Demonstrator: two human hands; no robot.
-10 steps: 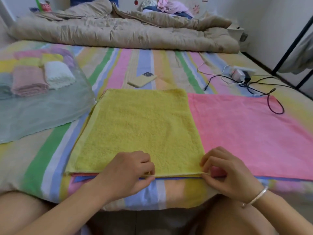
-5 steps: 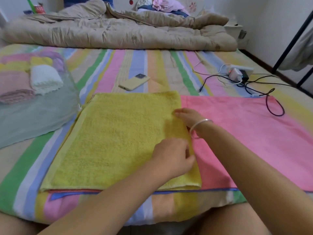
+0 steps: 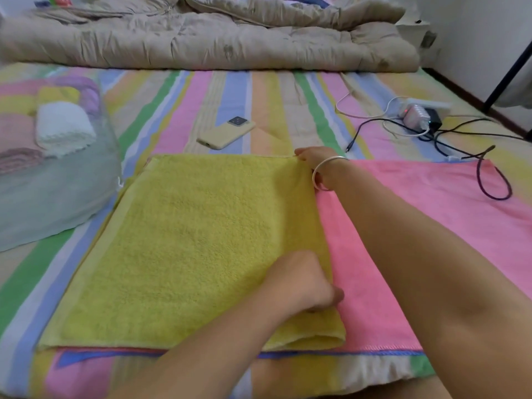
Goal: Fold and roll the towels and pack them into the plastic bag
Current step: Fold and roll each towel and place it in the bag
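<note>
Two towels lie flat on a striped bedsheet: a yellow towel, folded, with its fold along the right side, rests on top of a pink towel that spreads out well to the right. Left hand: set on the yellow towel's right folded edge near the near corner, fingers curled down round that edge and gripping it, thumb pointing out over the pink towel. Right hand: reaches across the pink towel to the yellow towel's far right corner and touches it with bunched fingers; the wrist hides most of them, so a pinch cannot be confirmed. Silver bangle on the right wrist. Plastic bag: translucent, at the left, well apart from both hands, holding rolled towels, among them a white rolled towel and a dusky pink one. One phone in a cream case lies face down just beyond the yellow towel. Charger and tangled cables sit far right. Beige duvet is heaped along the far side.
</note>
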